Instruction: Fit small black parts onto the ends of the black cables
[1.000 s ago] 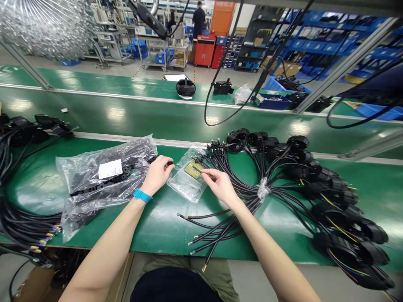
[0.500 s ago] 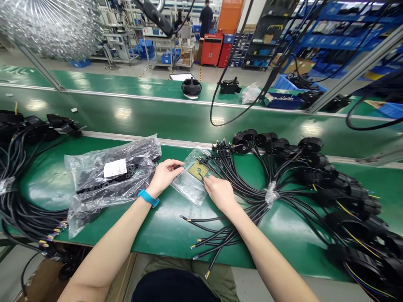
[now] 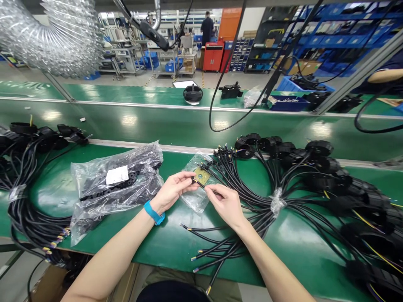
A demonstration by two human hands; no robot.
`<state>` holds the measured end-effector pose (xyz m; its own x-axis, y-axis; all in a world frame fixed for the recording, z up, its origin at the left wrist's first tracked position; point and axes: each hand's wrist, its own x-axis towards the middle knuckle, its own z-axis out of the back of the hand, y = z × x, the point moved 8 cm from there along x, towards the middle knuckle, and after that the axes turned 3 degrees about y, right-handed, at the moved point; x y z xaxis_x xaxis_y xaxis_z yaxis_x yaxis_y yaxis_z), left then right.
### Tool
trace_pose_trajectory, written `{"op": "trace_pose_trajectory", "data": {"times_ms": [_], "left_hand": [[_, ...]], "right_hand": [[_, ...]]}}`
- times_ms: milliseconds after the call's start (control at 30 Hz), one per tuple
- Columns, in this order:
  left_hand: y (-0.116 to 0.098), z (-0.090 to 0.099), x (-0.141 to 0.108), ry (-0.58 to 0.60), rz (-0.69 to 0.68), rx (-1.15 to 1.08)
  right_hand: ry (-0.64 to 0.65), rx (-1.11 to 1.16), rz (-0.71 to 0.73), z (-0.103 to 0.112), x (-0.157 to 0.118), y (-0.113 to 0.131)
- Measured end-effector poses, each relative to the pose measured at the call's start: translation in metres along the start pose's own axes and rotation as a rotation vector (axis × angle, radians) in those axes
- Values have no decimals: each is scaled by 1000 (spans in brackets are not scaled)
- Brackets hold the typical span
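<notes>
The left hand (image 3: 172, 191) pinches a small black part (image 3: 193, 180); the right hand (image 3: 226, 204) pinches a black cable (image 3: 200, 184) at its 4 o'clock, best aligned straight.

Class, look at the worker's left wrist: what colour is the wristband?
The wristband is bright blue; it shows best in the head view.

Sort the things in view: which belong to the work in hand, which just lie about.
Apparently in use:
small black piece, at the left hand's fingertips
black cable, held by the right hand
bundled cables

Seemingly just lying about:
red cabinet
crumpled clear plastic
dark blue tray
</notes>
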<state>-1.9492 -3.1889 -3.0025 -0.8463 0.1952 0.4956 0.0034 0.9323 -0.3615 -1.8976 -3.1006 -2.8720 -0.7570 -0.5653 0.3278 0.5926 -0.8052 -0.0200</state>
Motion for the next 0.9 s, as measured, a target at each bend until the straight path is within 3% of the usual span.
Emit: {"op": "trace_pose_trajectory", "data": {"times_ms": [233, 400, 500, 667, 800, 900], "left_hand": [[-2, 1, 1, -10, -12, 56], [-6, 11, 2, -92, -32, 229], [0, 9, 3, -58, -7, 177], [16, 6, 1, -49, 99, -37], [21, -1, -1, -35, 128, -99], [20, -3, -2, -62, 98, -22]], "right_hand": [[36, -10, 14, -1, 0, 1], [18, -315, 278, 0, -4, 21], [-44, -466, 438, 1, -8, 32], [-103, -589, 549, 5, -11, 42], [-86, -671, 591, 4, -12, 47], [-46, -741, 569, 0, -13, 45]]}}
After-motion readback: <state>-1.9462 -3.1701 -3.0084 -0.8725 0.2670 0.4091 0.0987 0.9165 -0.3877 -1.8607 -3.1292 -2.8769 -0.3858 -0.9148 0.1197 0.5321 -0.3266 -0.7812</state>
